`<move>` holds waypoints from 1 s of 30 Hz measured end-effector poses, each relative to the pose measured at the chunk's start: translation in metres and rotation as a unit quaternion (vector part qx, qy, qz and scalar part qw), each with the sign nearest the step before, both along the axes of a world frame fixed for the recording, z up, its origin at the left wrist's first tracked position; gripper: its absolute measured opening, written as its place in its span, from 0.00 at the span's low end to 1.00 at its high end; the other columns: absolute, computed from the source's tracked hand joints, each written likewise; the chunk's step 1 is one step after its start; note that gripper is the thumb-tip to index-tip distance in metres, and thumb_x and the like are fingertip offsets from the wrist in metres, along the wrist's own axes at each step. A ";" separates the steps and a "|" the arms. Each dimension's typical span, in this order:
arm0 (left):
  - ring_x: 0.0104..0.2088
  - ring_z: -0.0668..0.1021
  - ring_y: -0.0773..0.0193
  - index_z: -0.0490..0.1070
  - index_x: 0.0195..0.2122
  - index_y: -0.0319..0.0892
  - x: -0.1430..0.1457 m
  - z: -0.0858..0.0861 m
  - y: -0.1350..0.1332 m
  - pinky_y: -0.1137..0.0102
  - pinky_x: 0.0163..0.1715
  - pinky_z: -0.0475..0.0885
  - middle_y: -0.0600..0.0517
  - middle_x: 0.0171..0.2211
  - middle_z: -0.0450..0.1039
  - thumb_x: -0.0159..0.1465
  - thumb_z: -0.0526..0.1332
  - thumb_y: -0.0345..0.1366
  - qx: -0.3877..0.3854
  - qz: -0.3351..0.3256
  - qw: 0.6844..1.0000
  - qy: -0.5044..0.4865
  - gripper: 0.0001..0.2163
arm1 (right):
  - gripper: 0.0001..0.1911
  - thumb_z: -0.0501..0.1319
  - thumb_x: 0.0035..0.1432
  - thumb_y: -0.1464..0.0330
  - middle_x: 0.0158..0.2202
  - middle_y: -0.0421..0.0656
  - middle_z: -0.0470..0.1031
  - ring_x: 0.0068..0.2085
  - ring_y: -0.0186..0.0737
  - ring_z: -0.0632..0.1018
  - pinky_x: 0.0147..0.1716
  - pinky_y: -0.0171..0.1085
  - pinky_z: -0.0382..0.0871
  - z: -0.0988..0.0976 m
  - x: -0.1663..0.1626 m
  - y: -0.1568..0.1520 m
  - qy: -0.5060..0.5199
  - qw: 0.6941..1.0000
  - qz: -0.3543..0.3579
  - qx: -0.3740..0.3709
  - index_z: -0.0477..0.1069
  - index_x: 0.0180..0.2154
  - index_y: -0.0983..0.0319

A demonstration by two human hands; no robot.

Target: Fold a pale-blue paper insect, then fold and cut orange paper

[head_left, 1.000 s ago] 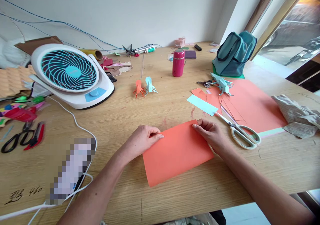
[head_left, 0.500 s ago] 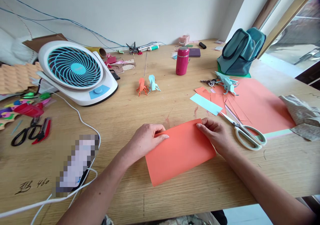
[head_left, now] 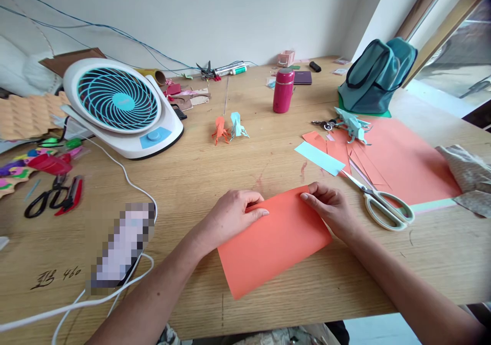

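Observation:
A folded sheet of orange paper (head_left: 272,243) lies on the wooden table (head_left: 215,181) in front of me. My left hand (head_left: 233,214) rests on its far left corner, fingers curled, thumb and index pinching the folded edge. My right hand (head_left: 332,207) presses the far right corner, fingers bent and closed on the paper's edge.
White-handled scissors (head_left: 383,202) lie right of my right hand on larger orange sheets (head_left: 399,161) with a light blue strip (head_left: 320,158). Small paper figures (head_left: 229,128), a pink bottle (head_left: 283,90), a teal bag (head_left: 374,76), a desk fan (head_left: 120,107) and black scissors (head_left: 48,198) stand around.
My left hand has slid a little to the right along the paper's far edge. The paper's near corner has shifted slightly toward me. The view has drifted left.

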State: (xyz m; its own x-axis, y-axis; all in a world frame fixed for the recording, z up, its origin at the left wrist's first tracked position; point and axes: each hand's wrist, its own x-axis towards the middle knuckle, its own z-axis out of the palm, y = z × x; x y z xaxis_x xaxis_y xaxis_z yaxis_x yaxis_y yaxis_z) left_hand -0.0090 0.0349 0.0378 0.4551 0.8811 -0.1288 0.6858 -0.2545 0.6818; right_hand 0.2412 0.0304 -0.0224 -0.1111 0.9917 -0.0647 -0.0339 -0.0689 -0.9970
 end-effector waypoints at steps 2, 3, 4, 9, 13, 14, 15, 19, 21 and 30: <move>0.28 0.73 0.68 0.75 0.29 0.43 0.002 0.001 -0.001 0.74 0.27 0.60 0.58 0.28 0.76 0.62 0.61 0.36 -0.005 0.003 1.000 0.000 0.06 | 0.20 0.70 0.52 0.52 0.23 0.37 0.66 0.25 0.31 0.63 0.24 0.32 0.56 -0.003 0.001 0.000 -0.003 1.000 0.004 0.008 0.70 0.26 0.61; 0.28 0.73 0.68 0.76 0.29 0.42 0.002 0.002 -0.001 0.74 0.27 0.60 0.58 0.27 0.76 0.62 0.61 0.36 -0.007 0.005 1.000 0.000 0.07 | 0.20 0.70 0.52 0.52 0.23 0.37 0.66 0.25 0.31 0.63 0.24 0.32 0.56 -0.004 0.001 0.000 -0.002 1.000 0.006 0.012 0.71 0.26 0.61; 0.28 0.73 0.68 0.76 0.29 0.42 0.003 0.003 -0.001 0.74 0.27 0.60 0.58 0.27 0.76 0.62 0.61 0.36 -0.011 0.007 1.000 -0.001 0.07 | 0.20 0.70 0.53 0.52 0.23 0.37 0.66 0.25 0.31 0.64 0.24 0.32 0.56 -0.005 0.002 0.000 -0.002 1.000 0.008 0.015 0.71 0.26 0.61; 0.28 0.73 0.67 0.77 0.28 0.42 0.005 0.005 -0.002 0.74 0.26 0.60 0.56 0.26 0.76 0.62 0.60 0.35 -0.022 0.021 1.000 0.003 0.08 | 0.20 0.70 0.52 0.52 0.24 0.38 0.68 0.26 0.32 0.65 0.25 0.33 0.58 -0.006 0.002 0.001 -0.002 1.000 0.007 0.022 0.71 0.27 0.61; 0.27 0.72 0.68 0.77 0.27 0.41 0.004 0.004 -0.001 0.74 0.25 0.60 0.56 0.25 0.75 0.62 0.61 0.36 -0.027 0.025 0.999 0.005 0.09 | 0.20 0.69 0.53 0.52 0.25 0.39 0.69 0.26 0.33 0.66 0.25 0.33 0.59 -0.005 0.002 0.000 -0.006 1.000 0.017 0.015 0.71 0.28 0.61; 0.26 0.72 0.68 0.77 0.27 0.41 0.004 0.004 -0.001 0.74 0.25 0.60 0.56 0.24 0.75 0.62 0.61 0.37 -0.029 0.025 0.999 0.006 0.09 | 0.19 0.69 0.54 0.52 0.25 0.39 0.69 0.26 0.33 0.66 0.25 0.34 0.59 -0.005 0.003 0.000 -0.007 1.000 0.021 0.016 0.71 0.28 0.61; 0.26 0.72 0.68 0.78 0.27 0.41 0.004 0.004 -0.001 0.74 0.25 0.59 0.56 0.24 0.74 0.62 0.61 0.37 -0.030 0.026 0.999 0.007 0.09 | 0.19 0.69 0.55 0.53 0.25 0.39 0.69 0.27 0.33 0.66 0.26 0.34 0.59 -0.006 0.003 0.000 -0.009 1.000 0.024 0.018 0.71 0.29 0.61; 0.26 0.71 0.68 0.77 0.27 0.42 0.003 0.002 0.000 0.75 0.24 0.59 0.56 0.23 0.73 0.62 0.61 0.38 -0.035 0.032 0.999 0.012 0.10 | 0.18 0.68 0.57 0.54 0.24 0.37 0.65 0.26 0.31 0.63 0.25 0.33 0.56 -0.008 0.005 0.001 -0.028 0.999 0.025 0.040 0.70 0.28 0.61; 0.25 0.71 0.68 0.77 0.27 0.42 0.003 0.001 0.000 0.74 0.24 0.58 0.56 0.23 0.73 0.62 0.60 0.39 -0.038 0.033 0.999 0.015 0.10 | 0.18 0.67 0.58 0.54 0.24 0.36 0.64 0.25 0.31 0.62 0.25 0.33 0.55 -0.009 0.006 0.001 -0.041 0.998 0.024 0.051 0.69 0.27 0.61; 0.24 0.69 0.69 0.76 0.25 0.41 0.001 -0.002 0.002 0.74 0.23 0.56 0.57 0.21 0.69 0.61 0.60 0.40 -0.045 0.034 0.998 0.010 0.12 | 0.18 0.67 0.58 0.54 0.26 0.37 0.67 0.27 0.31 0.64 0.26 0.33 0.57 -0.010 0.005 0.000 -0.034 0.999 0.032 0.026 0.70 0.29 0.61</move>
